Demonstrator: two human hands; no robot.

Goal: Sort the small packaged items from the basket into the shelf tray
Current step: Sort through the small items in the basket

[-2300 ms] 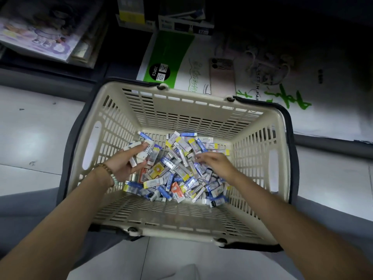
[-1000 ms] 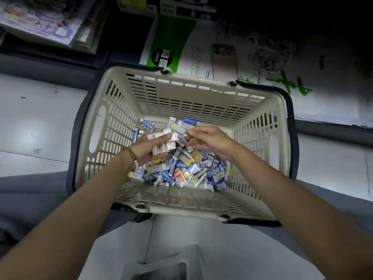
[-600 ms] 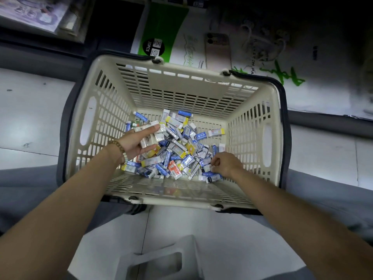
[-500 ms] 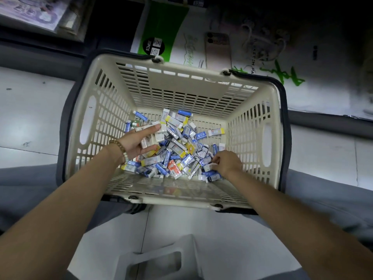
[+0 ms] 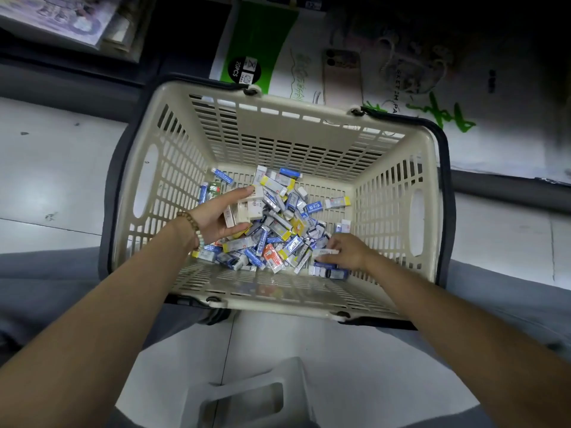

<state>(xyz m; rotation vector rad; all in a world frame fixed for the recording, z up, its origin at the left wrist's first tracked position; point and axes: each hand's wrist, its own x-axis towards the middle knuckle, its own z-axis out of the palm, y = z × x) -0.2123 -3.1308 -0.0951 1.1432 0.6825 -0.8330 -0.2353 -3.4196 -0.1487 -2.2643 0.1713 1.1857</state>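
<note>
Evidently early going. Inside the basket (image 5: 309, 118), by its left wall: left hand (image 5: 222, 217) clutching a gathered stack of pale packets (image 5: 248, 208). At the basket's near right corner: right hand (image 5: 347, 253) pinching one white packet (image 5: 324, 251). Across the basket floor, the pile (image 5: 278, 233) mostly unsorted (shelf tray nowhere in view).

One wide-angle camera, worn on the head, looks steeply down from close above into the cream slotted plastic basket (image 5: 293, 149), whose pile of small packaged items (image 5: 278, 230) sits mid-frame. The left hand (image 5: 221, 216) and right hand (image 5: 347, 250) reach in from the bottom corners; white floor tiles (image 5: 55, 174) bend along the left edge.
</note>
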